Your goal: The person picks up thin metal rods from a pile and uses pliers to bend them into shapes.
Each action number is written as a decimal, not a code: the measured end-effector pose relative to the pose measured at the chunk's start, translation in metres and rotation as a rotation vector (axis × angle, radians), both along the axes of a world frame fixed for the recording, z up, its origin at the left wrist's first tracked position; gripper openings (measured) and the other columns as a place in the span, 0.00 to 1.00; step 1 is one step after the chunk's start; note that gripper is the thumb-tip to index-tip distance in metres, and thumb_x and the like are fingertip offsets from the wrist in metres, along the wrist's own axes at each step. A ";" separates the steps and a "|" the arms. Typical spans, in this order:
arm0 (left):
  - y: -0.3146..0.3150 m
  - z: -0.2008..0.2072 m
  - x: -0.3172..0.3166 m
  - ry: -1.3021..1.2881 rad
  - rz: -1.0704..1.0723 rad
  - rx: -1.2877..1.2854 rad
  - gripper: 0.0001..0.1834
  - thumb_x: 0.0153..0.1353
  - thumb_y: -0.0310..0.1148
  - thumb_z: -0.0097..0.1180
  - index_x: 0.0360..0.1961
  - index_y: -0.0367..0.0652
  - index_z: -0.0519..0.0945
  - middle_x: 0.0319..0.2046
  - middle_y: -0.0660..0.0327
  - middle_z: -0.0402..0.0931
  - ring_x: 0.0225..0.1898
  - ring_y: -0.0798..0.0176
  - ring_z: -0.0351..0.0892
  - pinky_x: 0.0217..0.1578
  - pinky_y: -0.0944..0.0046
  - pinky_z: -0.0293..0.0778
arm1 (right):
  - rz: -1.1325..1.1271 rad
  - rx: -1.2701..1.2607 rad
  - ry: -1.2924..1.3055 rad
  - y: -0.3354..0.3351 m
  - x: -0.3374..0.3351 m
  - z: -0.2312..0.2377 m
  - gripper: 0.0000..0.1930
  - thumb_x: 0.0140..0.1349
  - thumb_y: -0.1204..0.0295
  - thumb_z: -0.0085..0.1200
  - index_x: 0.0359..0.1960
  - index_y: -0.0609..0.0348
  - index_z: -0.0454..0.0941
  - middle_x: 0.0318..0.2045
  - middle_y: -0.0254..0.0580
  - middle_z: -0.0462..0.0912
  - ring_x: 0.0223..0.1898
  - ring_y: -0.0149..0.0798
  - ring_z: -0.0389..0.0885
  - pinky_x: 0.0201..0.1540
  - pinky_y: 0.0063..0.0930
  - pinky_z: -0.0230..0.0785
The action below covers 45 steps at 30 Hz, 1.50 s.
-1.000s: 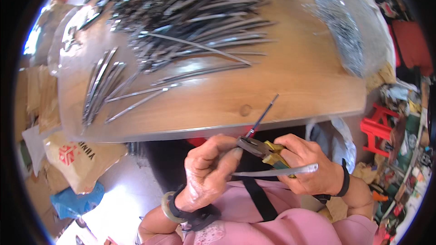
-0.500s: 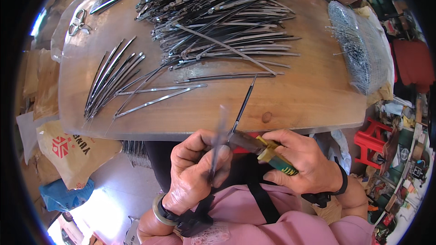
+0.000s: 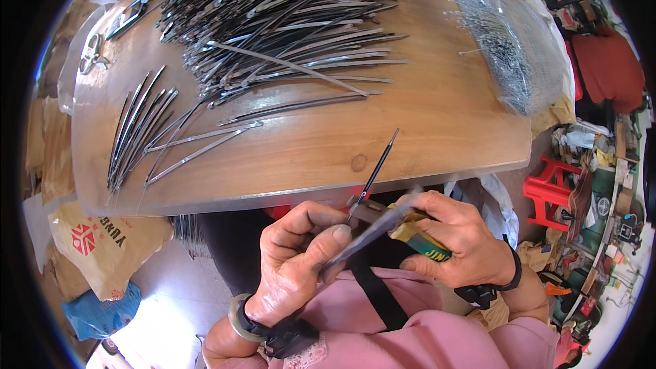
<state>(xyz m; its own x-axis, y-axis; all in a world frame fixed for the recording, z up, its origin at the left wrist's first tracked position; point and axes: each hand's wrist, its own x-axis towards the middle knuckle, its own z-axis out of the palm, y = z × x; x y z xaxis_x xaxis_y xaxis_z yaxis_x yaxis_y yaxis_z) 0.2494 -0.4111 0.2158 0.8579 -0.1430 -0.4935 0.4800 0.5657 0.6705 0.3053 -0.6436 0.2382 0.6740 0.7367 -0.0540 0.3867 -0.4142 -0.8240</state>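
1. One blurred grey metal strip point(image 3: 376, 225) partly hides yellow-and-green-handled pliers point(image 3: 421, 240), gripped by the right hand point(image 3: 461, 238).
2. Left hand point(image 3: 292, 249) pinches strip and one thin black rod point(image 3: 376, 169), lower ends hidden, at the wooden table's point(image 3: 451, 123) edge.

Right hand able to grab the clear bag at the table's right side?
Probably not: the right hand is holding pliers, though nothing visible seems to block its way to the clear bag.

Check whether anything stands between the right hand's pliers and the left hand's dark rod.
Nothing visible stands between the pliers and the dark rod; a blurred strip slants from the left hand across the pliers, partly hiding them.
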 end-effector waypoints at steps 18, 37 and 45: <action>-0.026 -0.014 0.002 0.316 -0.345 -0.389 0.08 0.65 0.27 0.56 0.40 0.31 0.78 0.18 0.60 0.69 0.13 0.72 0.59 0.14 0.72 0.53 | -0.782 0.565 0.711 -0.006 -0.004 -0.016 0.11 0.62 0.69 0.62 0.41 0.64 0.83 0.44 0.40 0.82 0.36 0.25 0.77 0.40 0.19 0.69; -0.029 -0.013 0.001 0.326 -0.344 -0.265 0.08 0.67 0.28 0.55 0.42 0.33 0.76 0.23 0.55 0.77 0.15 0.70 0.68 0.15 0.73 0.56 | -0.743 0.475 0.705 -0.016 -0.012 -0.033 0.10 0.62 0.69 0.61 0.37 0.66 0.81 0.45 0.48 0.79 0.41 0.35 0.80 0.48 0.28 0.72; -0.021 -0.023 -0.002 0.445 -0.303 -0.368 0.08 0.64 0.28 0.58 0.40 0.34 0.79 0.26 0.47 0.80 0.13 0.63 0.71 0.12 0.70 0.58 | -0.760 0.431 0.595 -0.003 -0.007 -0.031 0.11 0.62 0.68 0.62 0.34 0.65 0.80 0.44 0.43 0.81 0.39 0.30 0.80 0.44 0.24 0.72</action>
<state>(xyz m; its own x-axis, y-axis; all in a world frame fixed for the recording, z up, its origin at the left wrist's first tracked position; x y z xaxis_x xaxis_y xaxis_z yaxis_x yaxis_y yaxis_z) 0.2475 -0.4317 0.1932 0.4783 -0.5737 -0.6649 0.8413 0.5164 0.1596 0.2979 -0.6469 0.2072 0.9171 0.1673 -0.3617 -0.3660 -0.0055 -0.9306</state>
